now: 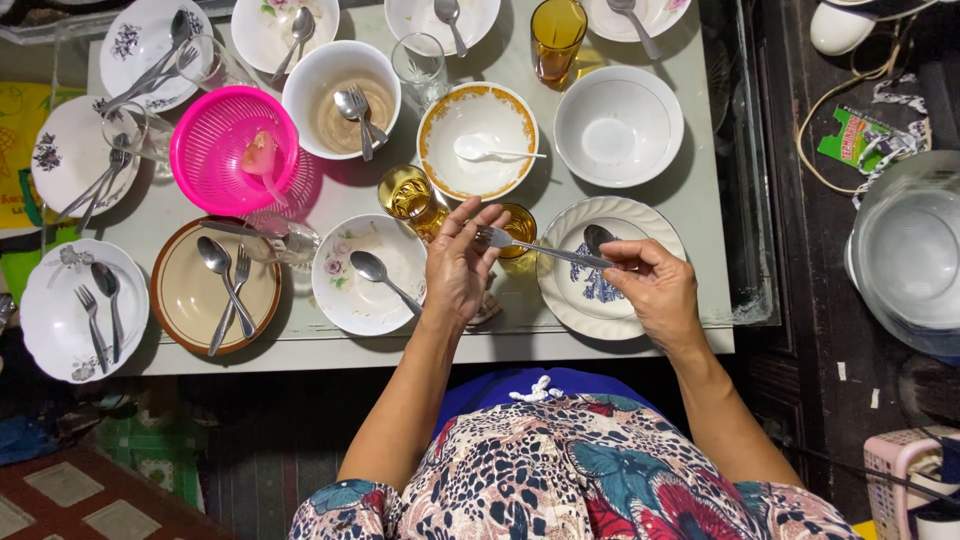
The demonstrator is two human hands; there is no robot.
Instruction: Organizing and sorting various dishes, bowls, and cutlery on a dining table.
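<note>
My right hand [655, 290] pinches the handles of a metal fork [545, 249] and a spoon [598, 238] over a white plate with a blue flower [570, 300]. The fork lies level and points left. My left hand [458, 265] hovers with fingers spread, its fingertips touching the fork's tines. Just behind the hands stands an amber glass [520, 232], and a second amber glass [410, 196] stands to its left.
The grey table [690, 200] is crowded with used plates, bowls, glasses and cutlery. A pink colander [225, 150] and a white bowl with spoons [340, 95] stand at the left. A large pot [910, 250] sits on the dark floor at the right.
</note>
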